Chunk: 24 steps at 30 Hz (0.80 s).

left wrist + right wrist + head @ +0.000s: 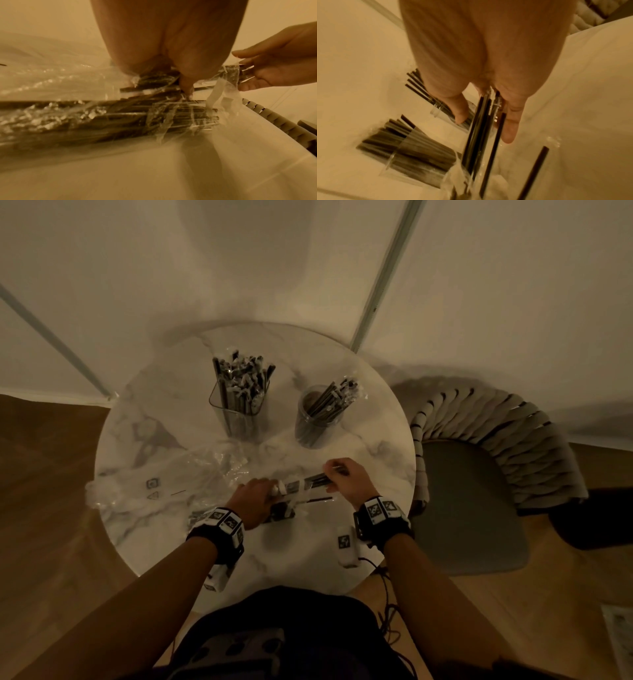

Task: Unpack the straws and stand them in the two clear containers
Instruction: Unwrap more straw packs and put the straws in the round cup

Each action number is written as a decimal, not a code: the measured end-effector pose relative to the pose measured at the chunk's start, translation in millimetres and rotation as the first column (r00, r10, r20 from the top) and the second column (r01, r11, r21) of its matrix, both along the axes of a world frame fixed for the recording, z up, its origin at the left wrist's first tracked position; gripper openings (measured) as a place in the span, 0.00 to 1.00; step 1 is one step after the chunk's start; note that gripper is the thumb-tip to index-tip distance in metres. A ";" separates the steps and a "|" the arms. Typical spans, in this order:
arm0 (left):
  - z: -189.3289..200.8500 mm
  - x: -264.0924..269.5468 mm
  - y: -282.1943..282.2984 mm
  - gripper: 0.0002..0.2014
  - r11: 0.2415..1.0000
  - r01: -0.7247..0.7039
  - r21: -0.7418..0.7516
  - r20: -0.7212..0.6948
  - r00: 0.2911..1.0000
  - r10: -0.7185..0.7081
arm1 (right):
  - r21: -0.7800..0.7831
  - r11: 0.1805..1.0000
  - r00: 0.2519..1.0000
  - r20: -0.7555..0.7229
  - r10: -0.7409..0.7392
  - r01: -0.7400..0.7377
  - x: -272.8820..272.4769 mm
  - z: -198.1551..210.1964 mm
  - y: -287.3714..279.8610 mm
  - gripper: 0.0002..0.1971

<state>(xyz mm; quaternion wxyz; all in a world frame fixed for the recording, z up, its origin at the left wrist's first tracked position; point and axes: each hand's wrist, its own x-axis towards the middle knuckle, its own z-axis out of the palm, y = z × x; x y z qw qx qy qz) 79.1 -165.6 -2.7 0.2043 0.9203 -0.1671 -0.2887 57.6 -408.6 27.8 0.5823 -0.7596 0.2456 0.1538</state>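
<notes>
Two hands work at the near side of our marble table (376, 440): our left hand (253, 494) pinches one end of a wrapped straw bundle (308, 481), and our right hand (346, 479) grips the other end. Farther back stand the square container (236, 409) and, to its right, the round container (317, 419), both holding straws, with crumpled plastic wrap (164, 477) at left

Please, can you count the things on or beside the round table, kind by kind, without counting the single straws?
Clear containers with straws: 2, one rectangular, one round
Hands: 2, left hand, right hand, both on a wrapped bundle of straws
Wrapped bundles held: 1
Empty plastic bags: 1
Tables: 1
Chairs: 1
Total: 8
</notes>
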 end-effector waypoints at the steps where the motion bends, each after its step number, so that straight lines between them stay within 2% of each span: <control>1: 0.1 -0.7 0.8 0.18 1.000 -0.004 -0.003 -0.006 1.000 0.004 | -0.009 1.000 1.000 0.013 0.016 -0.016 -1.8 -2.0 1.2 0.10; 4: -2.2 -2.3 6.2 0.17 1.000 0.003 0.003 -0.017 1.000 -0.003 | -0.009 0.998 0.997 0.047 0.061 -0.061 -3.8 -4.0 2.2 0.06; 9: -7.2 -3.8 12.3 0.20 0.998 0.018 0.064 0.010 1.000 -0.019 | -0.034 0.995 0.993 0.063 0.095 -0.093 -1.3 11.1 -10.9 0.08; 15: -8.5 -2.5 14.2 0.21 0.988 0.010 0.151 0.064 0.998 -0.020 | -0.127 0.980 0.984 0.072 0.163 -0.153 0.0 40.7 -56.7 0.09; 17: -8.6 -2.5 13.5 0.22 0.987 0.006 0.163 0.064 0.998 -0.017 | -0.146 0.980 0.989 0.047 0.141 -0.132 0.2 51.2 -75.4 0.07; 20: -8.5 -3.3 13.5 0.26 0.988 -0.036 0.148 0.058 0.998 0.028 | -0.152 0.985 0.996 0.017 0.088 -0.085 -0.6 67.0 -99.5 0.09; 24: -5.4 -5.6 11.6 0.40 0.996 -0.068 0.062 0.083 0.995 0.062 | -0.251 0.966 0.997 0.029 0.070 -0.061 -4.4 90.9 -121.5 0.08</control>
